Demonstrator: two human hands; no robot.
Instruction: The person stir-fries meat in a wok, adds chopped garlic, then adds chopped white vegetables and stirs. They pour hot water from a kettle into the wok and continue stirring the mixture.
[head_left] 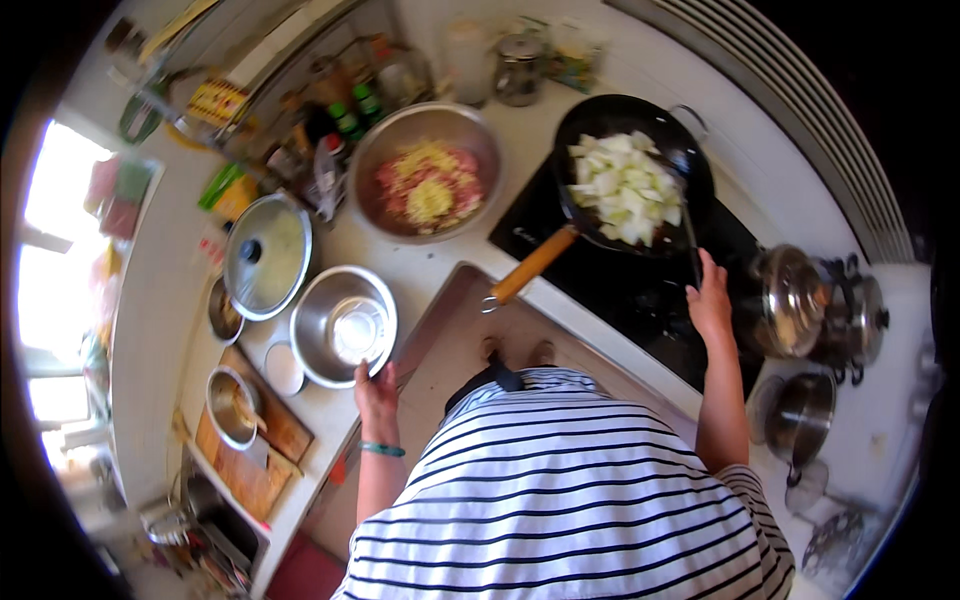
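My right hand (709, 298) is closed round the dark handle of a spatula (692, 235), whose head is hard to make out at the edge of the food. It reaches into a black wok (690, 160) on the stove, where pale chopped vegetable pieces (625, 185) are heaped. The wok's wooden handle (535, 268) points toward me. My left hand (375, 398), with a green bracelet at the wrist, grips the near rim of an empty metal bowl (322, 310) at the counter's edge. Whether the bowl rests on the counter I cannot tell.
A large metal basin (365, 185) holds minced meat with chopped yellowish bits. Left stand a glass lid (268, 255) and a small bowl (232, 408) on a cutting board (245, 470). Pots (790, 300) crowd the right of the black stove (610, 300); bottles (345, 120) line the back.
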